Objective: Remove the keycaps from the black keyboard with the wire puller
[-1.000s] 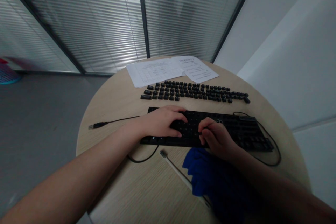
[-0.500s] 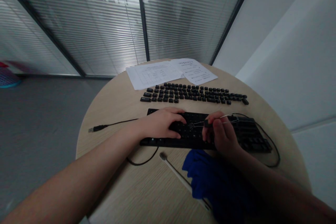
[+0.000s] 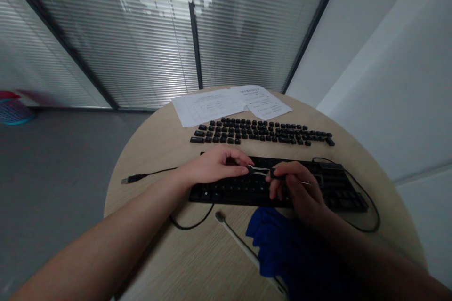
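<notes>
Apparently a keycap [image 3: 250, 170] is being freed from the wire puller [image 3: 277, 175]: the left hand [image 3: 211, 164] seems to pinch it, the right hand [image 3: 300, 192] grips the puller's handle, both above the keyboard [image 3: 240, 191]. That calls for a light separation — wires clear of fingertips. Bare table [image 3: 169, 256] lies before the loose keycaps [image 3: 284, 140] — a blue cloth [image 3: 270, 240] crowds the right forearm

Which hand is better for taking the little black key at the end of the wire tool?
Probably the left hand: it reaches right to the black key. The right hand is busy holding the wire tool.
</notes>
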The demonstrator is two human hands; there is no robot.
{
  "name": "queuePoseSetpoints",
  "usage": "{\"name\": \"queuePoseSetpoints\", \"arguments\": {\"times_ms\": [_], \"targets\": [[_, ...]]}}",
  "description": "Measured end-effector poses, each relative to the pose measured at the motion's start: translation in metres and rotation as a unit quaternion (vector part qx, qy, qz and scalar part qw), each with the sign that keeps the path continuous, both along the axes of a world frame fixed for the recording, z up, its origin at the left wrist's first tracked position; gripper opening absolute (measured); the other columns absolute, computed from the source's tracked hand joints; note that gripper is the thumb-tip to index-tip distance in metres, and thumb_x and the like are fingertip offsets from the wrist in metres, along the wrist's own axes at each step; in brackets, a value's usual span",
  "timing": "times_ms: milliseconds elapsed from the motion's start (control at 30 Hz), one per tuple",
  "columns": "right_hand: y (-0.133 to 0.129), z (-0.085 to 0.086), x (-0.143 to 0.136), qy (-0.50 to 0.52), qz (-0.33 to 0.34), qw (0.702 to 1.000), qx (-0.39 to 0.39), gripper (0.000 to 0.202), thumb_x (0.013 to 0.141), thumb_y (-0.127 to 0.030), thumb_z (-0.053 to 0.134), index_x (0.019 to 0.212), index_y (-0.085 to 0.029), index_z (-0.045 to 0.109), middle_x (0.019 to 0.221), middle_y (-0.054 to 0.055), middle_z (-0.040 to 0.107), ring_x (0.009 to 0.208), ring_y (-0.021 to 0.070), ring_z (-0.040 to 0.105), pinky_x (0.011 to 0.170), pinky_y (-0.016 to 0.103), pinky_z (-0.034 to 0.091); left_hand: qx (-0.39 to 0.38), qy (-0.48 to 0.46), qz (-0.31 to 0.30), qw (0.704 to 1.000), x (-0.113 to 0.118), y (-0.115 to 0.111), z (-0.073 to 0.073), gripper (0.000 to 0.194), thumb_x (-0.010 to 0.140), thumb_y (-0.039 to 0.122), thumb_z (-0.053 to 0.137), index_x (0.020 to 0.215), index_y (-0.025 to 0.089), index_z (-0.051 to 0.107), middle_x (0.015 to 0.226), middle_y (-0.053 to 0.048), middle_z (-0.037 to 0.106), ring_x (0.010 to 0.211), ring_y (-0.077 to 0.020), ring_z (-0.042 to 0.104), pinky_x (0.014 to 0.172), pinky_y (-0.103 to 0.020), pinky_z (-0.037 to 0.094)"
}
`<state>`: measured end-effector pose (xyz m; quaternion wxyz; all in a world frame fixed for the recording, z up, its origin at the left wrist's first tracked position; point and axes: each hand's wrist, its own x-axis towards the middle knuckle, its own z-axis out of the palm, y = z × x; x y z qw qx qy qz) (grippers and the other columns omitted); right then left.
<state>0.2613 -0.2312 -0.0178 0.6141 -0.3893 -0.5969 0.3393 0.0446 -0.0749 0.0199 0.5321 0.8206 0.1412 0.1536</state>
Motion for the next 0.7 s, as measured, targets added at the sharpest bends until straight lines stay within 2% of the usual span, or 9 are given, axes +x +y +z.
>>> {"name": "queuePoseSetpoints", "arguments": {"times_ms": [100, 233, 367, 500, 600, 700], "targets": [[-0.001, 0.0, -0.001, -0.01, 0.013, 1.0, 0.018, 0.022, 0.11, -0.036, 0.053, 0.115, -0.028, 0.073, 0.099, 0.005, 0.073, 0.059, 0.0112, 0.07, 0.047, 0.02, 0.049, -0.034, -0.007, 0.007, 0.999, 0.001, -0.001, -0.002, 0.027, 0.087, 0.037, 0.074, 0.103, 0.015, 0.079, 0.097, -0.007, 0.079, 0.087, -0.0178, 0.072, 0.081, -0.033, 0.057], [-0.003, -0.001, 0.0, -0.046, 0.022, 0.998, 0.04, 0.023, 0.111, -0.033, 0.049, 0.121, -0.029, 0.07, 0.103, 0.007, 0.074, 0.063, 0.0127, 0.071, 0.049, 0.023, 0.049, -0.04, -0.014, 0.023, 0.999, 0.0, 0.001, -0.004, 0.025, 0.084, 0.038, 0.077, 0.096, 0.016, 0.078, 0.09, -0.005, 0.077, 0.081, -0.0158, 0.069, 0.075, -0.03, 0.055], [-0.004, -0.004, 0.003, -0.113, 0.032, 0.991, 0.062, 0.024, 0.111, -0.028, 0.048, 0.128, -0.029, 0.066, 0.094, 0.006, 0.073, 0.069, 0.0161, 0.07, 0.055, 0.027, 0.05, -0.069, -0.017, 0.042, 0.997, 0.0, 0.003, -0.006, 0.027, 0.081, 0.038, 0.08, 0.096, 0.015, 0.077, 0.084, -0.003, 0.075, 0.07, -0.0127, 0.065, 0.067, -0.027, 0.051], [-0.004, 0.001, 0.002, -0.168, 0.012, 0.976, 0.139, 0.027, 0.11, -0.027, 0.044, 0.13, -0.026, 0.063, 0.087, 0.006, 0.07, 0.078, 0.0207, 0.07, 0.061, 0.031, 0.054, -0.123, -0.035, 0.072, 0.989, 0.001, 0.007, -0.005, 0.03, 0.079, 0.036, 0.082, 0.098, 0.015, 0.076, 0.08, 0.0, 0.071, 0.061, -0.0091, 0.058, 0.059, -0.023, 0.049], [-0.004, 0.011, 0.002, -0.238, -0.058, 0.947, 0.207, 0.028, 0.109, -0.031, 0.042, 0.123, -0.025, 0.066, 0.09, 0.007, 0.069, 0.084, 0.0239, 0.068, 0.068, 0.037, 0.056, -0.144, -0.062, 0.111, 0.981, 0.0, 0.011, -0.004, 0.032, 0.08, 0.035, 0.081, 0.103, 0.014, 0.076, 0.08, -0.001, 0.071, 0.063, -0.0102, 0.06, 0.058, -0.023, 0.049], [-0.003, 0.019, 0.003, -0.329, -0.184, 0.895, 0.239, 0.026, 0.107, -0.03, 0.045, 0.109, -0.026, 0.07, 0.102, 0.01, 0.069, 0.094, 0.027, 0.067, 0.083, 0.046, 0.056, -0.149, -0.044, 0.094, 0.983, 0.0, 0.01, -0.002, 0.03, 0.083, 0.032, 0.078, 0.108, 0.015, 0.076, 0.082, -0.002, 0.073, 0.069, -0.0118, 0.063, 0.058, -0.023, 0.051]]}}
